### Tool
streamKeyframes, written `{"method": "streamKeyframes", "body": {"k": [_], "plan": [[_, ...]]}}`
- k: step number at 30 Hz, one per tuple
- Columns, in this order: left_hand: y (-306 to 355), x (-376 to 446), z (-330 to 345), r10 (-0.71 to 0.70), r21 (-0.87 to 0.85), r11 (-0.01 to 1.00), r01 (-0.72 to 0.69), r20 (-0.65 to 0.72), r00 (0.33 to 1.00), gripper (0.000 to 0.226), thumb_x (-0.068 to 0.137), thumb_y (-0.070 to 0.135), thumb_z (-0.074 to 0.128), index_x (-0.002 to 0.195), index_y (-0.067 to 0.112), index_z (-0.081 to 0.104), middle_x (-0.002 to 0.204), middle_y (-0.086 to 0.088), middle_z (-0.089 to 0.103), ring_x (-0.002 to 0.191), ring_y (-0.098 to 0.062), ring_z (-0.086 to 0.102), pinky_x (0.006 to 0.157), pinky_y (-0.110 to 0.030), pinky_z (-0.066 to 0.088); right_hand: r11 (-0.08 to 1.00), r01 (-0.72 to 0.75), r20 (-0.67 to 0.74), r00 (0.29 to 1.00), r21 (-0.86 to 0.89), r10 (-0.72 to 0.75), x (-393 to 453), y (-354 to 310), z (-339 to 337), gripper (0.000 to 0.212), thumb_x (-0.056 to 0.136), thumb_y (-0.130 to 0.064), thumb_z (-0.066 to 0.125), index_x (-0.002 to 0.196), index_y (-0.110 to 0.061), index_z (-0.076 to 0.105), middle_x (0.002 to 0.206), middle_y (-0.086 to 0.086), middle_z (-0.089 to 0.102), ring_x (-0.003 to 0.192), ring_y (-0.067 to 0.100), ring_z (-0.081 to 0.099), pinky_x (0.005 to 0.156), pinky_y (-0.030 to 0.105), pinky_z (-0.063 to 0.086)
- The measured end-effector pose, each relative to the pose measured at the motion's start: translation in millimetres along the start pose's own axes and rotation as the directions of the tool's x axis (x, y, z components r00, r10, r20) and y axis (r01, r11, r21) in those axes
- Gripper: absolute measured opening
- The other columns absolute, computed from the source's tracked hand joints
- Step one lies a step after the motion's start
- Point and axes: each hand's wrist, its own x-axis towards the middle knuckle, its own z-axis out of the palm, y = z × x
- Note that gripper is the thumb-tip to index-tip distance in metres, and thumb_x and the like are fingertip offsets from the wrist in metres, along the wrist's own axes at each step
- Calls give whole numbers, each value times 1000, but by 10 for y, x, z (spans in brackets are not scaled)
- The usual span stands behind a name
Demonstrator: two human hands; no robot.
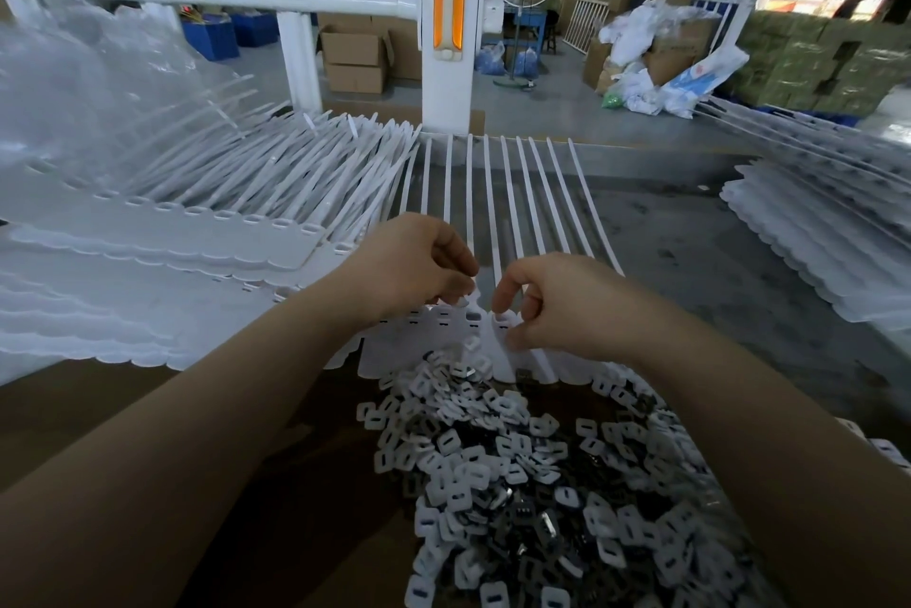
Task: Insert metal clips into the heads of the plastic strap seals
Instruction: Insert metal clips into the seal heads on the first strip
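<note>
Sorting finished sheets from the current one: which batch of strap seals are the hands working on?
The flat sheet in the middle, straps fanned out singly; both hands, left and right, pinch its heads. The side batches lie stacked, untouched.

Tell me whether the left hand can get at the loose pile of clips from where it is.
Probably yes. The left hand is curled at the heads of the strap sheet, and the clip pile lies open just below it toward the person. Nothing covers the pile; the right hand sits beside it, not across.
</note>
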Motion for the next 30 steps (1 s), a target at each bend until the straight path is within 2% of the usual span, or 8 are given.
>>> {"method": "streamKeyframes", "body": {"k": [8,10,13,15,19,22,27,30], "plan": [[25,25,48,74,150,985,-84,67,995,21,78,13,80,80,31,71,73,13,73,68,0,68,68,-31,61,1000,9,-4,1000,-14,-9,10,6,12,29,77,-32,79,98,-39,60,83,-19,48,75,-1,50,56,19,37],[25,37,46,84,164,982,-94,67,994,21,77,14,82,80,33,72,72,14,72,69,3,67,66,-22,58,1000,8,-6,1000,-8,-8,11,8,12,29,77,-31,79,96,-39,59,83,-19,48,75,-1,50,56,19,36],[9,36,39,103,228,966,-118,80,991,17,74,21,84,81,34,75,71,19,69,68,11,63,56,-3,45,1000,9,-8,1000,-8,-9,17,10,10,28,77,-31,78,97,-39,59,83,-18,49,75,0,50,56,20,37],[-2,31,28,121,243,960,-141,96,988,13,76,22,82,81,32,77,71,21,69,71,12,63,57,-1,43,1000,8,-5,1000,-3,-8,23,8,11,29,77,-30,78,97,-38,60,83,-17,49,75,0,51,57,20,37],[11,18,3,183,320,921,-222,148,972,11,80,23,77,85,32,77,75,22,69,76,13,62,64,-3,47,1000,4,1,1000,5,-4,36,6,13,29,77,-30,79,98,-38,60,85,-17,50,78,1,51,60,21,40],[2,14,5,191,345,906,-244,180,965,8,85,25,72,87,33,73,79,20,68,77,12,60,63,-3,44,1000,2,0,1000,10,-2,46,8,15,29,77,-30,79,98,-38,60,86,-16,51,78,1,52,59,20,40],[28,37,0,129,190,971,-146,97,987,11,90,21,67,83,30,66,80,11,69,72,2,64,64,-15,49,1000,-3,2,1000,18,3,46,17,12,30,77,-30,79,97,-39,60,86,-17,51,77,1,52,58,21,39],[32,30,-21,53,148,987,-70,116,992,11,89,19,68,81,26,69,73,4,72,62,-3,64,57,-18,52,1000,-2,3,1000,14,1,47,21,17,30,77,-31,79,99,-39,60,86,-17,50,77,1,52,59,22,40]]}}
